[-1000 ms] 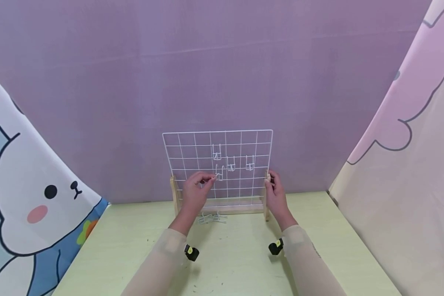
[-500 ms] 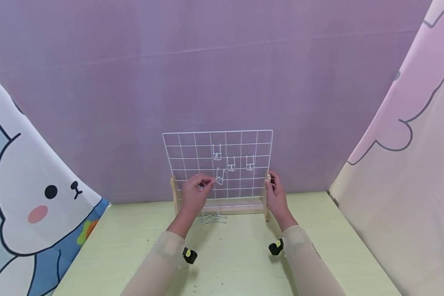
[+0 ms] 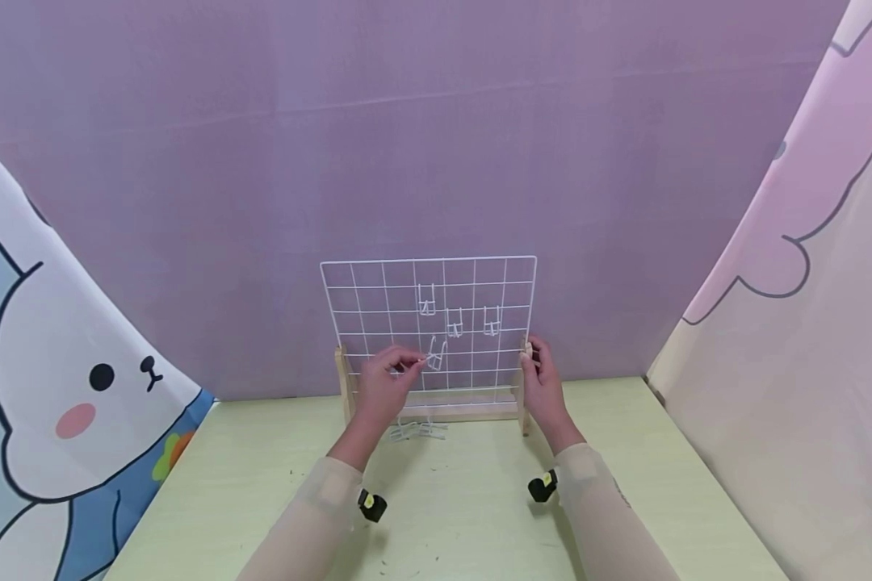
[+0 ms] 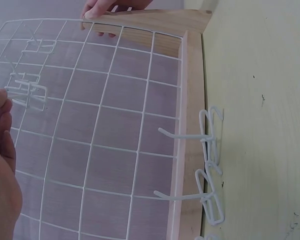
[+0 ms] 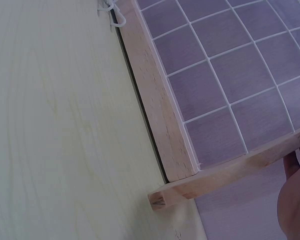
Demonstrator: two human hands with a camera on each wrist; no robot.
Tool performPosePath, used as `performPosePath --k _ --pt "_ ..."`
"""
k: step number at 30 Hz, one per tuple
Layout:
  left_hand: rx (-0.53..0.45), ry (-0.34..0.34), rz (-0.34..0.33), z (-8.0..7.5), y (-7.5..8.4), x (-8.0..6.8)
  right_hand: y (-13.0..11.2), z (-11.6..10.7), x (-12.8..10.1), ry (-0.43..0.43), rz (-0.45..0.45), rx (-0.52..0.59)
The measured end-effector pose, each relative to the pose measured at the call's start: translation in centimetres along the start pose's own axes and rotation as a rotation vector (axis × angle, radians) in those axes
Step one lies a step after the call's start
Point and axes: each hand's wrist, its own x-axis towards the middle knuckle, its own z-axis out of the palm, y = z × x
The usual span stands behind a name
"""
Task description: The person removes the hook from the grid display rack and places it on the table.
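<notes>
Hook (image 3: 436,356) in left hand (image 3: 383,386)

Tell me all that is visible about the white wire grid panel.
The white wire grid panel is thin wire in square cells with rounded top corners. It stands upright in a light wooden frame at the table's far edge. Three small white wire hooks hang on it. The left hand pinches a fourth hook at it; the right hand grips the right post.
</notes>
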Motion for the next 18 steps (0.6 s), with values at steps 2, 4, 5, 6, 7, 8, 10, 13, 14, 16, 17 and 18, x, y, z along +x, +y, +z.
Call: performPosePath --k 2,4,5,6,7,8,10,13,14,16,17,18 --pt "-0.002 -0.011 -0.004 0.06 -0.05 -0.1 -0.01 0.0 -0.01 0.0 -0.009 -0.001" --pt "0.002 -0.021 -0.007 0.14 -0.16 -0.17 -0.04 0.03 -0.04 0.0 -0.02 0.0" --pt "0.007 -0.024 -0.012 0.21 -0.22 -0.22 -0.06 0.05 -0.06 0.001 -0.026 0.0" --pt "0.005 -0.029 -0.017 0.27 -0.26 -0.26 -0.08 0.07 -0.07 0.001 -0.03 0.003" --pt "0.009 -0.035 -0.024 0.34 -0.32 -0.31 -0.1 0.09 -0.08 0.0 -0.033 0.004" --pt "0.012 -0.041 -0.031 0.39 -0.32 -0.34 -0.11 0.11 -0.09 0.0 -0.034 0.006" --pt "0.018 -0.056 -0.048 0.47 -0.32 -0.41 -0.1 0.14 -0.09 0.001 -0.031 0.011" --pt "0.028 -0.076 -0.067 0.54 -0.16 -0.5 -0.03 0.18 -0.08 0.007 -0.023 0.014" --pt "0.032 -0.082 -0.07 0.57 -0.15 -0.52 0.0 0.19 -0.08 0.01 -0.021 0.014" --pt "0.035 -0.092 -0.071 0.66 -0.16 -0.55 0.03 0.2 -0.08 0.012 -0.017 0.014" --pt "0.035 -0.095 -0.069 0.71 -0.18 -0.57 0.04 0.21 -0.08 0.013 -0.013 0.015" --pt "0.035 -0.099 -0.067 0.76 -0.21 -0.59 0.06 0.21 -0.08 0.014 -0.01 0.014"
